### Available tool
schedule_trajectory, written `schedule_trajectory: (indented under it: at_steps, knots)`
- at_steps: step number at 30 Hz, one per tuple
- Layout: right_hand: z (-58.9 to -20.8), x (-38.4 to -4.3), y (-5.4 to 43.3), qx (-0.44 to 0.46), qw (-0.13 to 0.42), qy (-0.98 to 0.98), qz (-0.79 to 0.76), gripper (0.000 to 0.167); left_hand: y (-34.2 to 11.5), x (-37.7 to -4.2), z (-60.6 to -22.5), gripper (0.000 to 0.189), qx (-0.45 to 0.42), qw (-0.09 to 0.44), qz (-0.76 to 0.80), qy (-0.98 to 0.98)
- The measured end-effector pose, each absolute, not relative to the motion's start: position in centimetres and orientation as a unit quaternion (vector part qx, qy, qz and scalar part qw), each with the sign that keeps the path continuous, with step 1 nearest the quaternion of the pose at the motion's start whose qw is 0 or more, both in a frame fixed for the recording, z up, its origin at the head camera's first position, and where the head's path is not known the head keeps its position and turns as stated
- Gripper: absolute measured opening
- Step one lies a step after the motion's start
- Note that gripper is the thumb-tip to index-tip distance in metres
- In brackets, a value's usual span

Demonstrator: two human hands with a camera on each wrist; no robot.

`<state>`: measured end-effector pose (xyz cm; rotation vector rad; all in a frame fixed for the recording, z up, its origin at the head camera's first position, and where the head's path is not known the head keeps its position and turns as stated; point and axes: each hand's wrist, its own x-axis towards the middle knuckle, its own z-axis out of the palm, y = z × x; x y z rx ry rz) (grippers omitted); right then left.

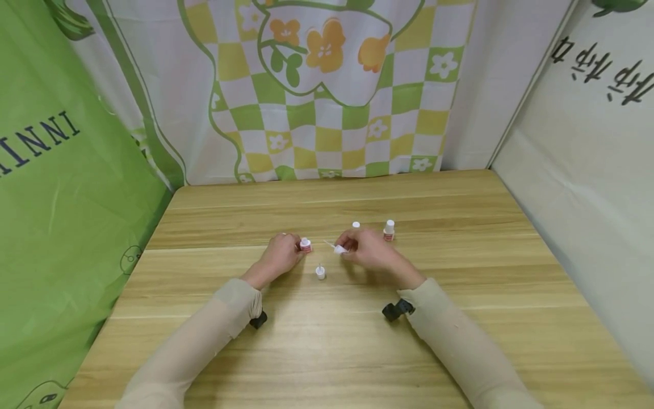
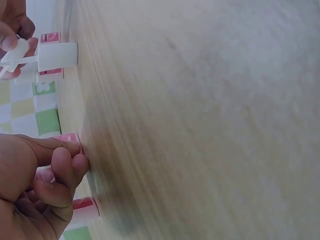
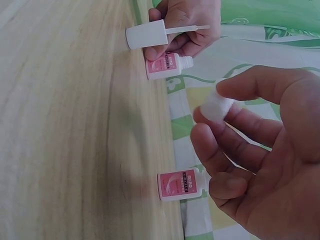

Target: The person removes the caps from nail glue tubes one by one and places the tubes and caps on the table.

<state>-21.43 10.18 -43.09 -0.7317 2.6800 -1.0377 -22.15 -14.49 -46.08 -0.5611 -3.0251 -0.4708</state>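
Note:
My left hand [image 1: 283, 253] grips a small white bottle with a pink label [image 1: 305, 245], upright on the table; the right wrist view shows its bare threaded neck. My right hand [image 1: 371, 248] pinches a white brush cap [image 1: 340, 249] between thumb and fingers, just right of that bottle. Its thin applicator points toward the bottle, apart from it. A second white brush cap [image 3: 147, 34] stands upside down on the wood between the hands, nearer the person, its applicator sticking up. Behind the right hand is another pink-labelled bottle [image 3: 182, 184], its top partly hidden by fingers.
A capped bottle with a pink label [image 1: 389, 231] stands right of the right hand. The wooden table [image 1: 327, 352] ends at a patterned curtain [image 1: 327, 130] behind, with a green cloth [image 1: 51, 187] on the left and a white one [image 1: 577, 170] on the right.

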Motion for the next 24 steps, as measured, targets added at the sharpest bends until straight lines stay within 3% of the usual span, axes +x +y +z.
schedule_trajectory:
  at_steps: [13,24]
  knots:
    - [-43.8,-21.3,9.8,-0.253,0.112,0.910,-0.310,0.018,-14.7,-22.2,-46.1,0.023,-0.181,0.022,-0.150,-0.972]
    - [-44.4,-21.0,9.5,-0.319,0.077,0.907,-0.264,0.018,-14.7,-22.3,-46.3,0.021,-0.169,0.014,-0.129,-0.977]
